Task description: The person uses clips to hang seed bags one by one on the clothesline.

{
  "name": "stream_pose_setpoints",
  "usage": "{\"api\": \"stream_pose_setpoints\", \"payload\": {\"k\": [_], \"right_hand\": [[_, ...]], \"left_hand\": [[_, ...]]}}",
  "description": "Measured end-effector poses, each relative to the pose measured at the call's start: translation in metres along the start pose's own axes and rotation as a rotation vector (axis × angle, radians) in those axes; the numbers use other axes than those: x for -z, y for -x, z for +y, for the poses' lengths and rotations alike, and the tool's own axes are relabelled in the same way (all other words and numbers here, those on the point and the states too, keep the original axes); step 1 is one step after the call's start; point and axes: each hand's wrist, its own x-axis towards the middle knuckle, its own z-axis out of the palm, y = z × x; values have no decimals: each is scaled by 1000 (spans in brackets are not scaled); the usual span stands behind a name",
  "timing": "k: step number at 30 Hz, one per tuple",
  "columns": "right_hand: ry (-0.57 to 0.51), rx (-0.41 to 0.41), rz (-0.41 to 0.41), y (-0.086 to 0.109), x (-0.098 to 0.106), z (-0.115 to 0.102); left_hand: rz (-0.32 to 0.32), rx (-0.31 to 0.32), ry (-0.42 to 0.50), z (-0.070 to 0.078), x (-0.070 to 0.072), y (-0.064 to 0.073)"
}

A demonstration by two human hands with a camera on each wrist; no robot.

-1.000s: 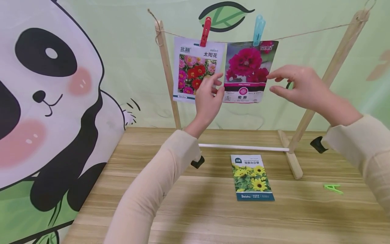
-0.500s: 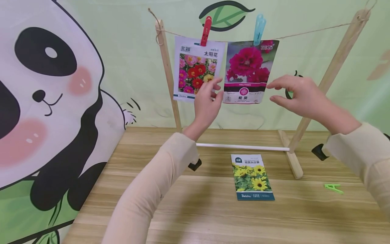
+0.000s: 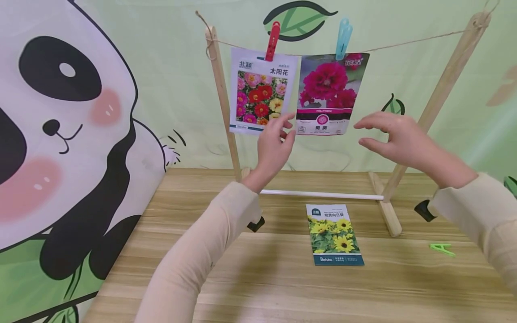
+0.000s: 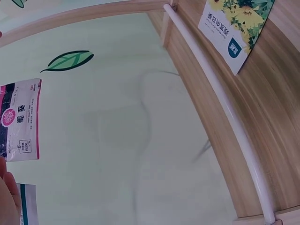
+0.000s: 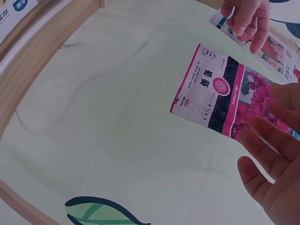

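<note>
Our pink packet (image 3: 325, 94) hangs from the string (image 3: 416, 41); below it, our left hand (image 3: 274, 146) and right hand (image 3: 404, 138), fingers parted, hold nothing. We judge the packet light, bendy; pinch its edges.

Hollyhock packet (image 3: 324, 114) hangs right of portulaca packet (image 3: 258, 89) on the string (image 3: 416, 41).
Below, on the table (image 3: 404, 291), the sunflower packet (image 3: 336, 235) lies before the rod (image 3: 323, 194), left of a clip (image 3: 442, 249); the backdrop (image 3: 173, 67) stands behind.
</note>
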Motion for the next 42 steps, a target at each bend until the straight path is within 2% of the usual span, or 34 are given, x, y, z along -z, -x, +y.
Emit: {"api": "stream_pose_setpoints", "payload": {"k": [5, 12, 24, 32, 42], "right_hand": [[-12, 0, 1, 3, -2, 1], [-65, -65, -43, 8, -6, 4], [-68, -96, -84, 22, -18, 13], [-78, -95, -96, 27, -27, 17], [-86, -90, -119, 34, -33, 20]], "left_hand": [[-6, -1, 4, -2, 0, 3], [-6, -18, -8, -6, -2, 7], [-55, 4, -30, -14, -5, 19], [-93, 29, -30, -16, -6, 24], [-98, 8, -57, -21, -9, 29]]}}
